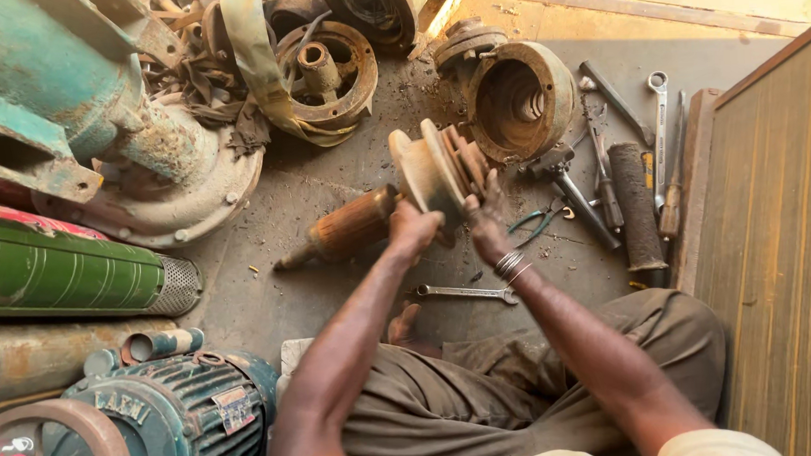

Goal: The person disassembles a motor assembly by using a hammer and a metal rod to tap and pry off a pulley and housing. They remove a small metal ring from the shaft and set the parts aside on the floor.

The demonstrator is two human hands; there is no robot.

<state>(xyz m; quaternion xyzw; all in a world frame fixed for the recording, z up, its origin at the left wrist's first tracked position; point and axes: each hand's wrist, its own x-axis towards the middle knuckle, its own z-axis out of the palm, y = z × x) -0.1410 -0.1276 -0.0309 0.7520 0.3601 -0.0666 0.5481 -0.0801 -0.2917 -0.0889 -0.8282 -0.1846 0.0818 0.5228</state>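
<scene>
While my left hand (413, 229) and right hand (487, 224) grip the rotor (426, 176), it feels top-heavy. If either slips, it could drop onto the spanner (464, 293) at six o'clock.

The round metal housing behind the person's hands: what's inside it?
The housing lies on its side, its open mouth showing a rusty, ridged inner wall. Its depths are in shadow, so whether it holds anything cannot be told.

Gritty floor (329, 181), spanner (465, 293), pliers (539, 218)

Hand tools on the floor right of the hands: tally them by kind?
Spanners: 2, floor spanner, upright spanner
Pliers: 1
Hammer: 1
Wooden-handled tool: 1
Total: 5; the other dark tools there are unclear.
</scene>
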